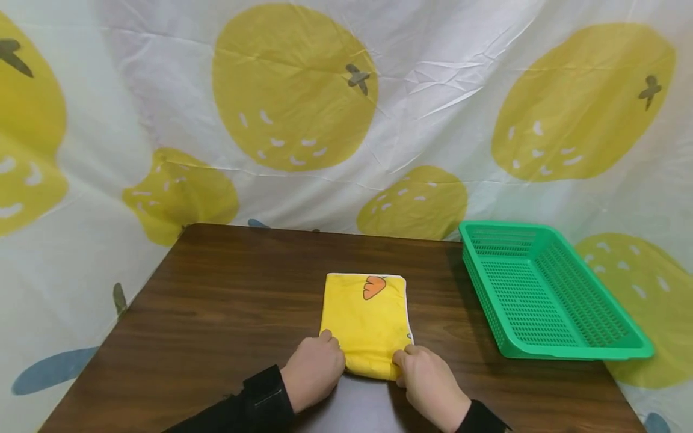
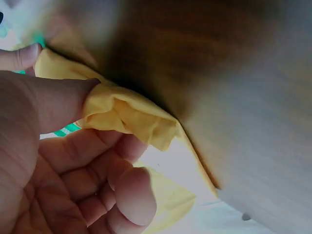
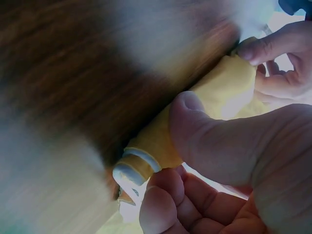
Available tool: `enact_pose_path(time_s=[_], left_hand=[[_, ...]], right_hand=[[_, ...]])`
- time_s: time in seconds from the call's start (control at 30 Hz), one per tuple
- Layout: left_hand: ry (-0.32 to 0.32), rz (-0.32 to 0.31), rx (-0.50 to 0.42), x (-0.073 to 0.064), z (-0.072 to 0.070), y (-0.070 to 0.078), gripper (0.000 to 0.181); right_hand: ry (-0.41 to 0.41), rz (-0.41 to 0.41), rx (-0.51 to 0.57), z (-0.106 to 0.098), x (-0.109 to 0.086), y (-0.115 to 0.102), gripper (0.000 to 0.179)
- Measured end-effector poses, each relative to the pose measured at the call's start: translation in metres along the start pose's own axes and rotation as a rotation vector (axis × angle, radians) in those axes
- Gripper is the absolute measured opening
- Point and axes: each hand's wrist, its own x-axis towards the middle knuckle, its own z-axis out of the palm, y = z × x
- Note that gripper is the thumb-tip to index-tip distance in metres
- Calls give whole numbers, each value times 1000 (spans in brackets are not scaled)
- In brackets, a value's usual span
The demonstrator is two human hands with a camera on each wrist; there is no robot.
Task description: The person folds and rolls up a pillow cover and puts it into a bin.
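Note:
A folded yellow cloth with white edging and an orange carrot print lies flat on the table, its near edge bunched into a thick fold. At the near left corner, my left hand pinches that fold between thumb and fingers. My right hand does the same at the near right corner. The left wrist view shows the thumb pressing the gathered yellow fabric against the curled fingers. In the right wrist view the rolled edge of the cloth sits between thumb and fingers, with layers visible at its end.
On the right side of the dark wooden table stands a green plastic basket with slatted walls, its inside bare. Behind the table hangs a white curtain printed with yellow lemons.

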Motion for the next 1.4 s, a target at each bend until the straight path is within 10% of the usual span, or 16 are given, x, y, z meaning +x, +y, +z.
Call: enact_pose_path(time_s=[0.3, 0.73, 1.07, 1.4], left_hand=[[-90, -17, -171, 10, 4, -22, 20], [-338, -311, -493, 43, 10, -60, 43], [42, -51, -58, 33, 3, -23, 17], [-10, -35, -8, 17, 2, -7, 18]], right_hand=[[-40, 25, 22, -2, 5, 2, 25], [-69, 49, 116, -4, 22, 21, 24], [-211, 163, 218, -11, 32, 22, 16], [-267, 226, 239, -14, 37, 22, 14]])
